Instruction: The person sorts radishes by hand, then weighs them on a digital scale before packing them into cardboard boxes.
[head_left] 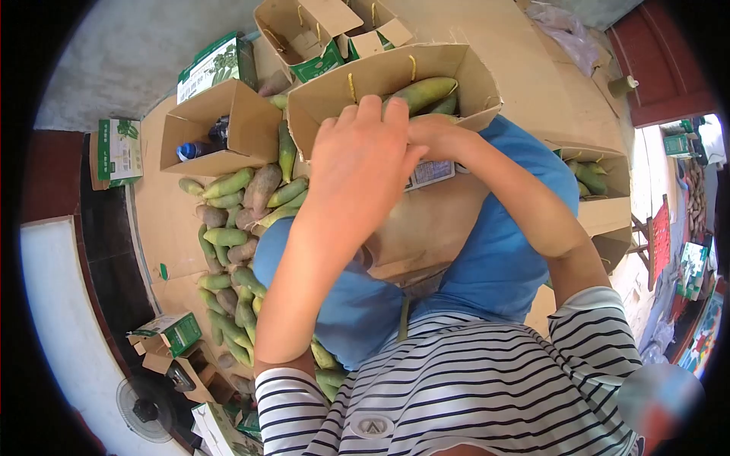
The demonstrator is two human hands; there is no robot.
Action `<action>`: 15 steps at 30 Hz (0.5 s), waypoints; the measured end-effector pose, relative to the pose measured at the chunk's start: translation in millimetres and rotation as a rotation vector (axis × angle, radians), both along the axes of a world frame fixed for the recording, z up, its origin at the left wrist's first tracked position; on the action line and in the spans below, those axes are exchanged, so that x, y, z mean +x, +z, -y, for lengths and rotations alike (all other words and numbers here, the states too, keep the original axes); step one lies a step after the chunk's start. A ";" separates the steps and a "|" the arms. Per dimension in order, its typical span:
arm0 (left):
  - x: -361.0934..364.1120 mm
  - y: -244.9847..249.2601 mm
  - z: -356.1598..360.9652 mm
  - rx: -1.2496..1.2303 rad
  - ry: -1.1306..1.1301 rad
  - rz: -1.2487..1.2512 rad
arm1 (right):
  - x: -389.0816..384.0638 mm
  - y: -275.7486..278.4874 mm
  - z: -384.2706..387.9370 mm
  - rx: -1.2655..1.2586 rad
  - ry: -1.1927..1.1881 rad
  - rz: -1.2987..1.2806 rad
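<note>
An open cardboard box (449, 61) with yellow cord handles stands in front of my knees. Long green radishes (426, 93) lie inside it. My left hand (359, 163) is over the near edge of this box, its fingers bent down with the tips out of sight. Beside it, my right hand (435, 135) is curled at the same edge, partly covered by the left. Whatever the two hands grip between them is hidden. A flat printed item (432, 173) shows just below the right hand.
Green and brownish radishes (220, 237) are heaped along my left side. A carton (201, 133) with a blue-capped bottle stands beyond them. More cartons (304, 45) stand ahead, and another carton of radishes (597, 182) is at my right. A fan (144, 410) stands at lower left.
</note>
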State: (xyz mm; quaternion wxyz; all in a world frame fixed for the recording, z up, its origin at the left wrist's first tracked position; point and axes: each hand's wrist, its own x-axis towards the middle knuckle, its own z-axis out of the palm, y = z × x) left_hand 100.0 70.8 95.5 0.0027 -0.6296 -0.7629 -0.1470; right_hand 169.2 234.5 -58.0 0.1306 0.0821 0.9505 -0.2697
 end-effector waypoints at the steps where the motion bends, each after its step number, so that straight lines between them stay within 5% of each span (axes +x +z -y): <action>1: -4.9 -17.3 -6.3 -0.033 0.002 -0.013 | 1.4 -1.0 -0.3 0.023 -0.009 0.016; 4: -22.2 -82.6 -5.1 -0.231 0.048 -0.077 | 1.7 7.2 1.6 0.109 -0.015 0.045; 7: -28.4 -95.4 4.4 -0.521 0.080 -0.146 | 1.3 10.3 5.6 0.194 0.029 0.048; 15: -29.5 -102.1 -7.2 -0.498 0.004 -0.076 | 4.7 31.5 29.0 0.137 0.036 -0.198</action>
